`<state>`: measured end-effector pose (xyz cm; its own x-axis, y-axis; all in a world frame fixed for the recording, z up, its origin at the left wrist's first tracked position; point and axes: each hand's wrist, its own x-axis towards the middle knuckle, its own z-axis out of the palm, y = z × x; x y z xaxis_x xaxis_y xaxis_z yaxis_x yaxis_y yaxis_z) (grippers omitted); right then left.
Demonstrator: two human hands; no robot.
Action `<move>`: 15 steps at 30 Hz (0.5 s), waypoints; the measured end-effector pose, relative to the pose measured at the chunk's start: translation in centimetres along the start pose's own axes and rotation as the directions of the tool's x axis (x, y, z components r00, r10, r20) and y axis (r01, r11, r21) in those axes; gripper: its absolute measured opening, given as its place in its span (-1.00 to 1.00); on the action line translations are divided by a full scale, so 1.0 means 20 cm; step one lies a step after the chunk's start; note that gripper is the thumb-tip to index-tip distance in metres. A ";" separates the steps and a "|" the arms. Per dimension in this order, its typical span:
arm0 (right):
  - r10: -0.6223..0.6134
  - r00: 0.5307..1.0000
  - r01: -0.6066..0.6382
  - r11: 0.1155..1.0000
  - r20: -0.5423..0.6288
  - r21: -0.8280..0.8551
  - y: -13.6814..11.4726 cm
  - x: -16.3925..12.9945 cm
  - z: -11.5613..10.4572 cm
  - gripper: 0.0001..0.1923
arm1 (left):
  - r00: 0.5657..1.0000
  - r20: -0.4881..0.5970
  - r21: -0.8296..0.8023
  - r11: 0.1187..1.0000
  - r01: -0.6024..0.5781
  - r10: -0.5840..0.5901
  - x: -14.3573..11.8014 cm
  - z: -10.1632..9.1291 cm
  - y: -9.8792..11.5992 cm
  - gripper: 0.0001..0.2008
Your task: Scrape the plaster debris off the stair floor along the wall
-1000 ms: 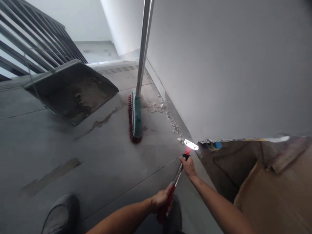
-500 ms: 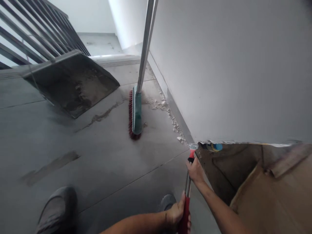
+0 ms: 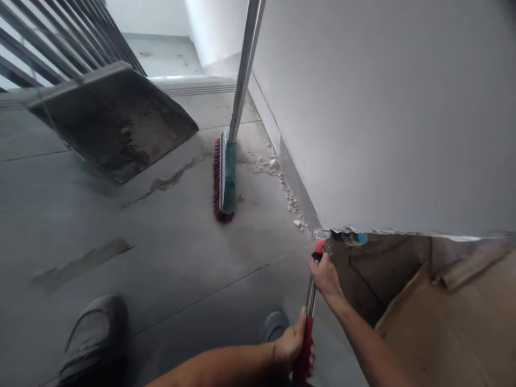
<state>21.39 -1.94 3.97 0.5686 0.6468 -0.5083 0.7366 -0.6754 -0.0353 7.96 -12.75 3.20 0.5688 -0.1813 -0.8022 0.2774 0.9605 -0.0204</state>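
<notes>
Both of my hands grip a long-handled scraper (image 3: 310, 298) with a red grip and a steel shaft. My left hand (image 3: 292, 344) is closed around the red grip at the near end. My right hand (image 3: 324, 274) holds the shaft close to the metal blade (image 3: 321, 234). The blade sits at the foot of the white wall (image 3: 382, 107), at the corner where the floor meets a rough opening. White plaster crumbs (image 3: 288, 196) lie along the wall base just beyond the blade.
A push broom (image 3: 226, 177) with red bristles stands against the wall, its steel pole leaning upward. A large dirty dustpan (image 3: 116, 121) rests on the grey floor by a railing (image 3: 60, 48). Cardboard (image 3: 443, 322) lies at lower right. My shoes (image 3: 94, 333) show below.
The scraper swung from a slanted line to nearly straight ahead, and its blade moved right to the wall corner. My left hand shifted right and down along with the grip.
</notes>
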 end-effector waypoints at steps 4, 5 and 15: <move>0.010 1.000 -0.011 1.000 0.012 0.020 0.01 0.04 -0.02 -0.66 | 0.996 -0.074 -0.018 0.999 0.048 -0.049 -0.01 0.04 0.05 -0.23; 0.011 1.000 -0.012 0.999 0.007 0.035 0.02 0.05 -0.02 -0.67 | 0.995 -0.087 -0.022 0.999 0.043 -0.045 -0.01 0.05 0.05 -0.24; -0.034 0.998 0.041 0.992 -0.055 0.118 -0.11 0.18 -0.03 -0.64 | 0.998 -0.041 0.054 0.997 0.057 -0.055 -0.11 -0.01 0.25 -0.20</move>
<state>21.98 2.17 2.77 0.5622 0.6882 -0.4585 0.7109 -0.6855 -0.1573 7.91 -7.49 4.75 0.5207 -0.2246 -0.8237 0.3509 0.9358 -0.0334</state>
